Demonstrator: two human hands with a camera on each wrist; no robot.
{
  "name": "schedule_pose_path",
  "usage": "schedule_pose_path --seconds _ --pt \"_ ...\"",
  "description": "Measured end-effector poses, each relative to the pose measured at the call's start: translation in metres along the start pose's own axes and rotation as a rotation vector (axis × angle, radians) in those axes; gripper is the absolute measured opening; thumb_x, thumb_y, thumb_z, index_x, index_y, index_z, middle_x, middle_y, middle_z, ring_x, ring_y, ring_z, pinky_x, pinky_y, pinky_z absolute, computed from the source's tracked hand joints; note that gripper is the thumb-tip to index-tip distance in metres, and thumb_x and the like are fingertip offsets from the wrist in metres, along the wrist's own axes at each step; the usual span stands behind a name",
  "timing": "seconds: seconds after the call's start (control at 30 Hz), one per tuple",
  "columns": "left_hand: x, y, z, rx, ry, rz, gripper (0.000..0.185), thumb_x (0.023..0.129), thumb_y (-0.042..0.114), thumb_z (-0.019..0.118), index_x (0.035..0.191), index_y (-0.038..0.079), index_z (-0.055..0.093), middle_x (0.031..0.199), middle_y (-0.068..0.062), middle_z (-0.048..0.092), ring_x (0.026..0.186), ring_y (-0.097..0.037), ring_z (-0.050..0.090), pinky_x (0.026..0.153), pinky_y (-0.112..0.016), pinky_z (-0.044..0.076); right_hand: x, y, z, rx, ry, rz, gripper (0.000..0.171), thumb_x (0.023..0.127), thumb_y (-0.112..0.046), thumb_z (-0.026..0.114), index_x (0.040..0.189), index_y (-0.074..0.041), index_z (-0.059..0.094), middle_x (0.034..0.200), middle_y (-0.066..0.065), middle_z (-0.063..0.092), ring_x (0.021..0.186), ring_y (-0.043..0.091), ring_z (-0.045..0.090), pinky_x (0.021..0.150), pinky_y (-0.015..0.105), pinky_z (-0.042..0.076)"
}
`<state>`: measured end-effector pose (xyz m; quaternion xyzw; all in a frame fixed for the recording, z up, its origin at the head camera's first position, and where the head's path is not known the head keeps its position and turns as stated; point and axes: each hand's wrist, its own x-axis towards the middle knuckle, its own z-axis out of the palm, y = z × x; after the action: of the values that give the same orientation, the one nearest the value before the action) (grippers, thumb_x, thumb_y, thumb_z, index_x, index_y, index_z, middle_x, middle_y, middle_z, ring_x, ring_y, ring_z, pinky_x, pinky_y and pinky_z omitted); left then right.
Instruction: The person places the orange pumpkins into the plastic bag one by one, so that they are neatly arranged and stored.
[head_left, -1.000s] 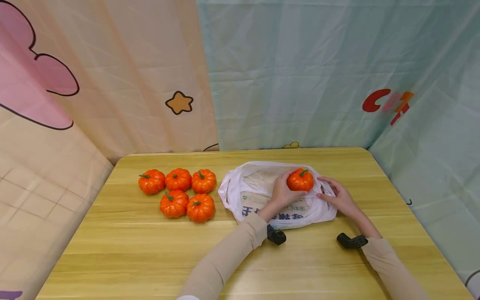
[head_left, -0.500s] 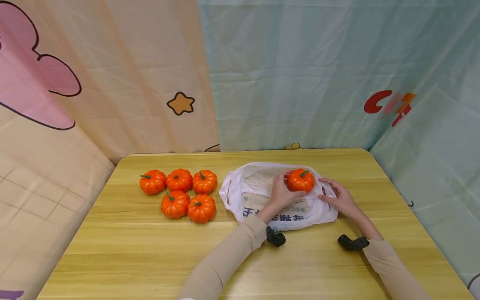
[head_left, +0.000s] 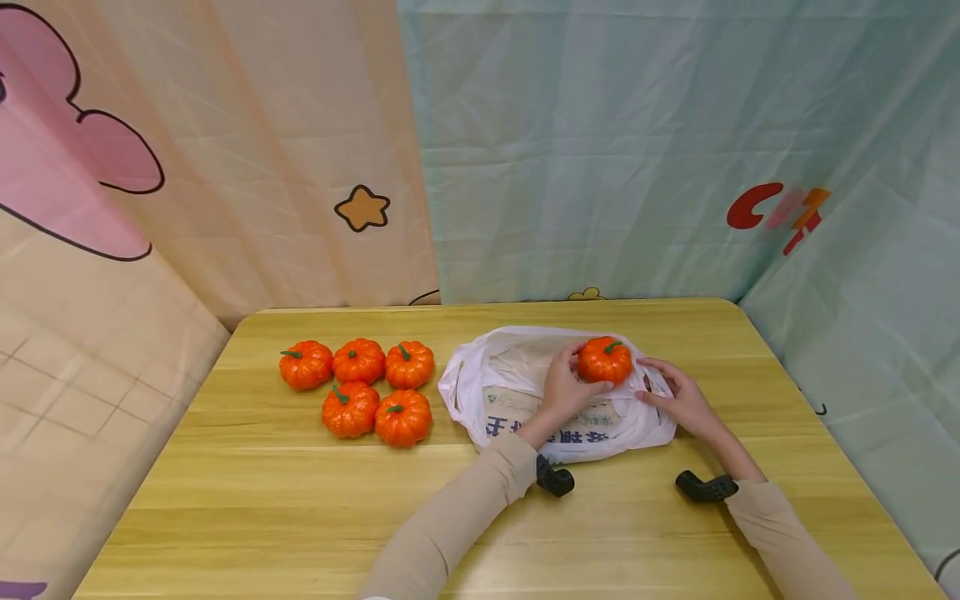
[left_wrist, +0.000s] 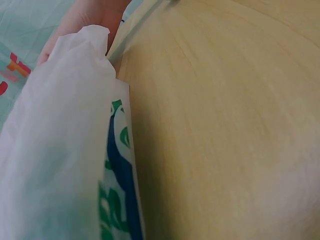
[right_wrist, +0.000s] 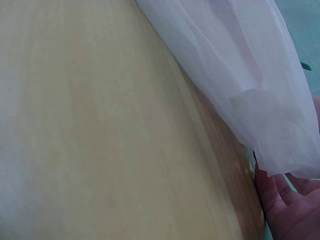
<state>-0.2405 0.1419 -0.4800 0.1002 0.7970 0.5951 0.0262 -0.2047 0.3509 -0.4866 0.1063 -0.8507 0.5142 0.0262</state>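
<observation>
Head view: my left hand (head_left: 564, 385) is curled around one orange pumpkin (head_left: 604, 360) at the mouth of the white plastic bag (head_left: 480, 392), while my right hand (head_left: 678, 398) rests with relaxed fingers on the bag's edge. I judge this the first one going in, since five pumpkins (head_left: 360, 387) wait on the table (head_left: 262, 500) to the left.
</observation>
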Motion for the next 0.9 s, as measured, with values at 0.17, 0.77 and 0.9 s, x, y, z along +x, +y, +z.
schedule_pose_path --seconds 0.17,0.77,0.9 --pt "0.0 0.003 -0.002 0.054 -0.01 0.018 0.072 0.078 0.013 0.079 0.141 0.013 0.044 0.14 -0.007 0.049 0.125 -0.022 0.051 0.105 -0.032 0.044 0.0 -0.002 0.002 0.006 0.004 -0.008 0.052 0.09 -0.007 0.065 0.136 0.004 0.045 0.144 0.029 0.037 0.108 -0.018 0.041 0.088 -0.001 0.035" --pt "-0.006 0.021 -0.02 0.1 -0.051 -0.028 0.073 0.08 0.012 0.076 0.145 0.013 0.041 0.147 -0.009 0.045 0.129 -0.027 0.048 0.105 -0.038 0.044 -0.001 0.0 0.003 -0.002 0.023 0.039 0.054 0.09 -0.012 0.066 0.137 0.003 0.043 0.146 0.027 0.035 0.109 -0.015 0.038 0.087 -0.002 0.033" --pt "-0.008 0.025 -0.029 0.093 -0.063 -0.011 0.072 0.082 0.013 0.075 0.145 0.013 0.041 0.144 -0.011 0.046 0.123 -0.029 0.051 0.1 -0.038 0.048 -0.002 -0.002 0.001 -0.031 0.022 0.075 0.056 0.091 -0.014 0.066 0.139 0.0 0.042 0.148 0.025 0.034 0.122 0.011 0.043 0.086 -0.002 0.033"
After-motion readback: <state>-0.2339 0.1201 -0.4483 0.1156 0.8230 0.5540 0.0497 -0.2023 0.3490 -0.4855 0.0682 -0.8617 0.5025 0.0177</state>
